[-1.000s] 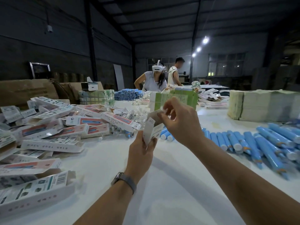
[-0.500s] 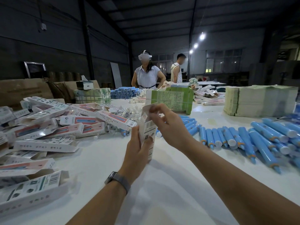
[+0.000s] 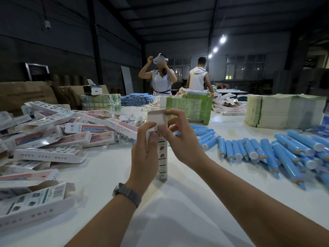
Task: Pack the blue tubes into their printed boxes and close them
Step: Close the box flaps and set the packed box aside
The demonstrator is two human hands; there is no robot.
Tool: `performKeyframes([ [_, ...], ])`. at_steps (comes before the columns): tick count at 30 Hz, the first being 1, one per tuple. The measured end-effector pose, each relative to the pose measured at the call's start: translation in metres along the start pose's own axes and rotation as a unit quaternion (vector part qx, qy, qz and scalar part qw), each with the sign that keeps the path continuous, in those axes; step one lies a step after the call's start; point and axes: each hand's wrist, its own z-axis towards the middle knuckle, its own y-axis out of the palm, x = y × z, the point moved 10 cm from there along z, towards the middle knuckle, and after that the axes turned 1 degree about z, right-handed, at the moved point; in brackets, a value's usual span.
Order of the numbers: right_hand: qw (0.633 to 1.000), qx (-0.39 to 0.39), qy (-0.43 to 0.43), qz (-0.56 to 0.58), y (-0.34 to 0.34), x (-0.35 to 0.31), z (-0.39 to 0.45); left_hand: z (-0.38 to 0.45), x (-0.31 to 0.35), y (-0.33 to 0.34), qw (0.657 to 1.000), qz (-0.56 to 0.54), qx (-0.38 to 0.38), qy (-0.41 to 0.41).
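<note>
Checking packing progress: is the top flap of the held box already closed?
No, the box stands on the table with its top flap sticking up.

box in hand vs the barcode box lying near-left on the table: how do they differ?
1. Pose: the held box stands upright, its bottom on the table; the barcode box lies flat.
2. Contact: the left hand grips the held box's body and the right hand pinches its top flap; nothing touches the barcode box.
3. Flap: the held box's points straight up; the barcode box's sticks out sideways.

Shared: white printed cartons with barcodes, both with an end open.
</note>
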Motion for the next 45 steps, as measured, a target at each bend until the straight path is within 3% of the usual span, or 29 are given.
performKeyframes([
  [15,0.995,0.006,-0.035,-0.092,-0.001,0.002,-0.005,-0.001,-0.004,0.001,0.999,-0.021,0.005,-0.027],
  [25,0.997,0.055,-0.047,-0.032,-0.012,-0.012,-0.001,-0.003,-0.012,0.004,0.996,-0.065,-0.013,-0.051],
  [32,0.981,0.035,-0.125,-0.147,-0.006,-0.025,-0.003,-0.001,-0.026,0.009,0.989,-0.123,-0.025,-0.077],
  [39,0.988,0.019,-0.092,-0.123,-0.005,-0.023,-0.004,-0.001,-0.027,0.01,0.987,-0.136,-0.022,-0.08],
  [45,0.987,0.021,-0.073,-0.14,-0.003,-0.026,0.003,-0.003,-0.03,0.01,0.994,-0.054,-0.031,-0.087],
])
